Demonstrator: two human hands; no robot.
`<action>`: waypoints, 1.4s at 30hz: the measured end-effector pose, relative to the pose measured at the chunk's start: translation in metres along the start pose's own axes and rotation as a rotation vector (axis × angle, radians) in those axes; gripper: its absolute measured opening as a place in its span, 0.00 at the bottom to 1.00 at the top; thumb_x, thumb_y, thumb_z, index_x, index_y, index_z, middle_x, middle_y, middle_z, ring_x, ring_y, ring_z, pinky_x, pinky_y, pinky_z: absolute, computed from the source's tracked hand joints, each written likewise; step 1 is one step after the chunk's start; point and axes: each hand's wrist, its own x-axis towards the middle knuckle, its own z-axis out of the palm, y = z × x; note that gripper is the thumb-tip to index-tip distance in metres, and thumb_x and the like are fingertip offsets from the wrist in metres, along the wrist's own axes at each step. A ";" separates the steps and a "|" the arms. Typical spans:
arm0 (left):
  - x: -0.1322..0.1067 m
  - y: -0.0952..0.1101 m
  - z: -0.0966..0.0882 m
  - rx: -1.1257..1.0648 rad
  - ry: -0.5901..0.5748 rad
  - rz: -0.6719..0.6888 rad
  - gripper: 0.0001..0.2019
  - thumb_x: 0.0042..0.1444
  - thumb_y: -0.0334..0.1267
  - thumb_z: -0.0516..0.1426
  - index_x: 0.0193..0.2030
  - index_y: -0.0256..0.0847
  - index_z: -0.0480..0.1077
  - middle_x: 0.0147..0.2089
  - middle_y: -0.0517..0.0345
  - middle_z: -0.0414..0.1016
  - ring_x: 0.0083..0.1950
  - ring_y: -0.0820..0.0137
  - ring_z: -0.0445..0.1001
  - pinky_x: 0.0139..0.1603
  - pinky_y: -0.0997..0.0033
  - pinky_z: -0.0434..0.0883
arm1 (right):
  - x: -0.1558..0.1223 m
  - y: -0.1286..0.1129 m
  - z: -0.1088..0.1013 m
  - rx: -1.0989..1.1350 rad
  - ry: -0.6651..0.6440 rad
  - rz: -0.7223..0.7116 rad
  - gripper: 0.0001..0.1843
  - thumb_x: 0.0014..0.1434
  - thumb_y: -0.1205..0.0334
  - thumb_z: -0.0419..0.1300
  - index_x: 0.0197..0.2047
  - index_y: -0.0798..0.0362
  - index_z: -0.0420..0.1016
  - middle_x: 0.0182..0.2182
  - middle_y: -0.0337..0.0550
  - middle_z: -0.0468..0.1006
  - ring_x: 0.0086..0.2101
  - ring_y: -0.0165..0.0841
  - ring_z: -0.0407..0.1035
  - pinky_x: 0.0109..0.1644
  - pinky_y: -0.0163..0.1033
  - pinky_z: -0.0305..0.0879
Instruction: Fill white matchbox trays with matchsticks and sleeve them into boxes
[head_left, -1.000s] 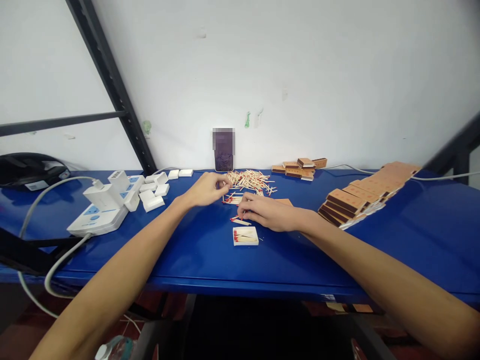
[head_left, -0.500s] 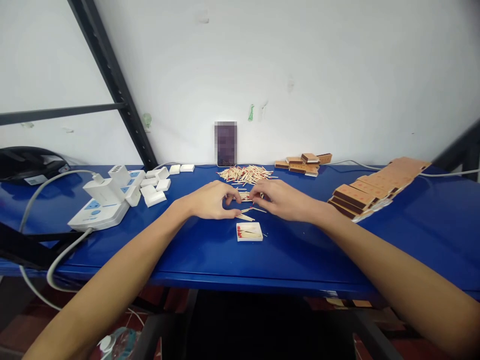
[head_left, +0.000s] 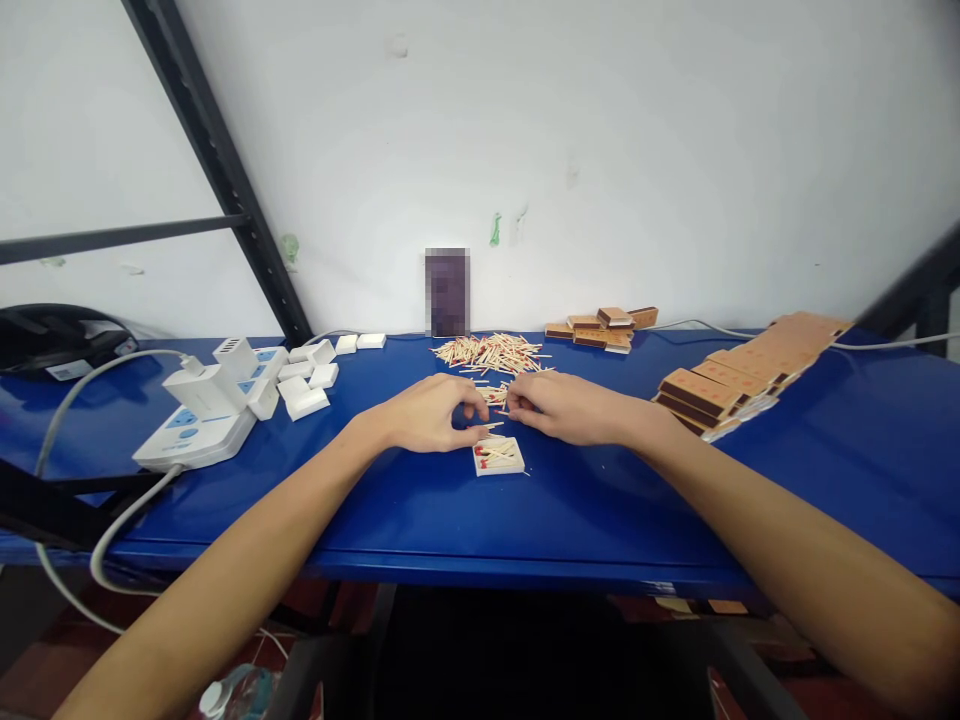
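Note:
A small white matchbox tray (head_left: 499, 470) with several red-tipped matches in it lies on the blue table in front of me. My left hand (head_left: 439, 415) is at the tray's far left corner, its thumb and curled fingers apart with nothing visible between them. Just beyond the tray, my right hand (head_left: 559, 405) pinches a match (head_left: 501, 412) by its fingertips. Between and behind the hands lie loose matches (head_left: 491, 396), partly hidden by the fingers. A larger heap of matches (head_left: 495, 352) is spread farther back.
Several white trays (head_left: 307, 400) sit at the left beside a power strip (head_left: 199, 445) with chargers and cables. Matchbox sleeves (head_left: 600, 330) are piled at the back, with more stacked matchbox sleeves (head_left: 705, 390) at the right. A blurred dark rectangle (head_left: 448, 292) leans against the wall.
Both hands have moved slightly nearer the tray. My right fingers have closed on a match, and the matches in the tray now lie more crosswise. The view has shifted a little.

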 end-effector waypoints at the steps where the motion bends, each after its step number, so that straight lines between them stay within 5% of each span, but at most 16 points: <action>1: 0.000 -0.001 0.000 -0.002 0.002 -0.004 0.13 0.58 0.44 0.56 0.41 0.39 0.76 0.37 0.55 0.75 0.36 0.70 0.70 0.37 0.71 0.65 | 0.001 0.000 0.001 -0.009 0.031 0.001 0.11 0.66 0.59 0.50 0.38 0.53 0.71 0.36 0.46 0.76 0.33 0.34 0.66 0.35 0.37 0.55; 9: -0.002 -0.011 -0.004 0.073 0.008 -0.054 0.07 0.54 0.39 0.57 0.34 0.39 0.75 0.31 0.60 0.74 0.31 0.72 0.69 0.34 0.72 0.63 | 0.012 -0.011 0.014 0.025 0.093 -0.062 0.11 0.66 0.60 0.52 0.38 0.53 0.73 0.37 0.46 0.76 0.36 0.35 0.68 0.39 0.38 0.57; 14: -0.002 -0.008 -0.006 -0.020 -0.029 -0.085 0.14 0.57 0.42 0.55 0.46 0.39 0.75 0.28 0.62 0.72 0.26 0.75 0.66 0.30 0.73 0.61 | 0.009 -0.005 0.005 0.143 0.133 -0.072 0.16 0.68 0.61 0.47 0.39 0.54 0.74 0.36 0.45 0.77 0.36 0.34 0.68 0.39 0.38 0.59; 23: 0.001 -0.009 0.002 -0.098 -0.094 -0.038 0.18 0.54 0.28 0.50 0.46 0.40 0.77 0.34 0.59 0.77 0.27 0.75 0.67 0.30 0.74 0.63 | 0.009 0.012 0.009 -0.161 0.151 -0.030 0.12 0.63 0.65 0.53 0.45 0.52 0.76 0.40 0.49 0.74 0.42 0.40 0.68 0.42 0.41 0.58; 29: 0.002 -0.017 0.003 0.162 0.096 -0.087 0.15 0.58 0.32 0.50 0.46 0.40 0.76 0.38 0.56 0.77 0.36 0.69 0.72 0.39 0.70 0.65 | 0.013 0.008 0.014 -0.172 0.128 -0.035 0.12 0.66 0.62 0.52 0.45 0.52 0.77 0.39 0.48 0.74 0.39 0.38 0.67 0.38 0.40 0.56; 42: 0.005 -0.023 0.010 0.193 0.046 -0.066 0.08 0.58 0.36 0.54 0.38 0.40 0.74 0.34 0.58 0.74 0.33 0.70 0.69 0.34 0.72 0.60 | 0.012 0.010 0.015 -0.119 0.136 -0.033 0.11 0.66 0.62 0.52 0.44 0.52 0.76 0.39 0.47 0.75 0.39 0.37 0.69 0.39 0.39 0.56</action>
